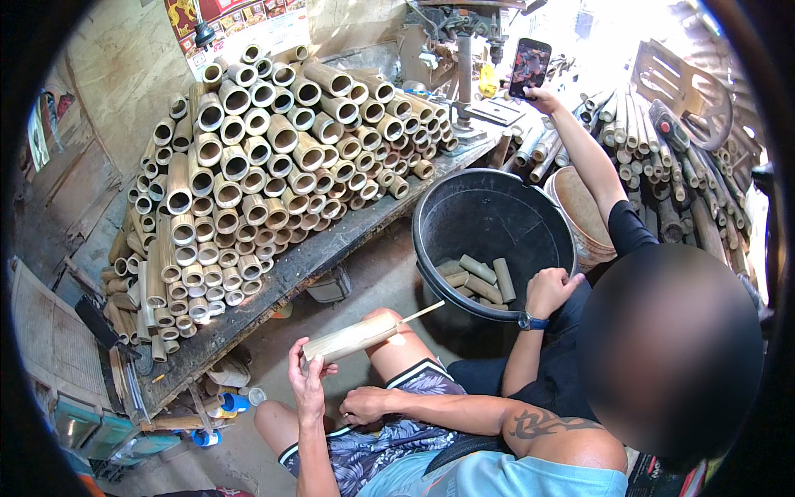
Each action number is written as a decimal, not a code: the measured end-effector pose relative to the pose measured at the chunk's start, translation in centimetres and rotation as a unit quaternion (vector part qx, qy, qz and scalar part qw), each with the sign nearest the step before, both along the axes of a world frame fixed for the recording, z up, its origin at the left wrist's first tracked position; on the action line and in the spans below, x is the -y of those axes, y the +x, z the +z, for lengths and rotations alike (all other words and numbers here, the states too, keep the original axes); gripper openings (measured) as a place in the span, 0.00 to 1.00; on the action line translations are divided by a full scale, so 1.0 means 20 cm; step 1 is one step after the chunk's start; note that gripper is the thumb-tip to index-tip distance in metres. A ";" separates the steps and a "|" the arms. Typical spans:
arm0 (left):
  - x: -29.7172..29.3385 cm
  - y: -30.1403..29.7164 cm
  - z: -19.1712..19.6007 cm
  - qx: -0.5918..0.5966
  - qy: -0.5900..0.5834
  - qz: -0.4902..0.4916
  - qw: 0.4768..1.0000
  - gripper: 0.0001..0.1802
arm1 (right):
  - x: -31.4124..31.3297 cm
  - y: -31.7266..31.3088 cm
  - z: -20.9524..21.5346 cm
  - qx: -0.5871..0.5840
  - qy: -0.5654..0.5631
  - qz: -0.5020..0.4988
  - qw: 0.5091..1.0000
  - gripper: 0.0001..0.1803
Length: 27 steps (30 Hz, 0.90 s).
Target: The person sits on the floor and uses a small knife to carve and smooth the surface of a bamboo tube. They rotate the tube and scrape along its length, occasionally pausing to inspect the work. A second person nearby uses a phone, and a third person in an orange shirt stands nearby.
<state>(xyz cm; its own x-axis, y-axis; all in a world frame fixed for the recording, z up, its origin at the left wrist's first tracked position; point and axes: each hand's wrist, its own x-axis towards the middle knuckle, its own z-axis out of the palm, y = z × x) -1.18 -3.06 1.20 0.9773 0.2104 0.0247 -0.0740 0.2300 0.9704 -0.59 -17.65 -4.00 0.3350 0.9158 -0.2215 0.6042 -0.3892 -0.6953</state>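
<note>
My left hand (308, 383) grips the near end of a pale bamboo tube (352, 338), raised at a tilt above my knees. A thin light stick (421, 312) juts out beyond the tube's far end; where it meets the tube is hard to make out. My right hand (368, 405) rests low by my lap, over patterned shorts, with its fingers curled closed. Whatever might be inside those fingers is hidden. Beyond the tube stands a large black tub (426, 257) with several short bamboo pieces (484, 280) lying at its bottom.
Cut bamboo tubes (281, 132) form a tall stack on a long workbench (286, 277). At my right sits a person in black (556, 364), holding up a phone (530, 68), other hand near the tub. A bucket (580, 211) and long bamboo poles (629, 132) stand behind.
</note>
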 end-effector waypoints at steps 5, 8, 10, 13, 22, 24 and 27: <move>0.01 0.01 0.03 -0.002 0.000 0.000 1.000 0.28 | 0.00 0.01 0.07 0.001 -0.001 0.020 1.000 0.17; 0.00 0.03 0.01 -0.015 0.002 0.009 1.000 0.28 | 0.03 0.02 0.19 -0.039 0.001 0.085 0.996 0.21; -0.03 0.02 -0.01 -0.027 0.000 0.002 1.000 0.27 | 0.08 0.05 0.31 -0.080 0.057 0.129 0.987 0.20; -0.05 0.01 -0.05 -0.010 -0.024 0.000 1.000 0.27 | 0.22 0.12 0.49 -0.064 0.213 0.003 0.975 0.25; -0.05 0.04 -0.02 -0.015 -0.032 -0.009 0.999 0.27 | 0.43 0.47 0.57 -0.200 0.359 -0.386 0.826 0.14; -0.05 0.04 -0.02 -0.019 -0.029 -0.015 0.999 0.27 | 0.44 0.49 0.53 -0.195 0.372 -0.386 0.822 0.13; -0.04 0.04 -0.03 -0.028 -0.046 -0.006 0.999 0.28 | 0.47 0.49 0.48 -0.159 0.413 -0.381 0.812 0.13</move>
<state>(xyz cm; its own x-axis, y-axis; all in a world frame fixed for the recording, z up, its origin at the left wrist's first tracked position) -0.47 -2.20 0.62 0.9790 0.1978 -0.0493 -0.0165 0.3181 0.9479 9.31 -26.96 5.69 0.9198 0.3501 0.1769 0.1463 0.1123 -0.9828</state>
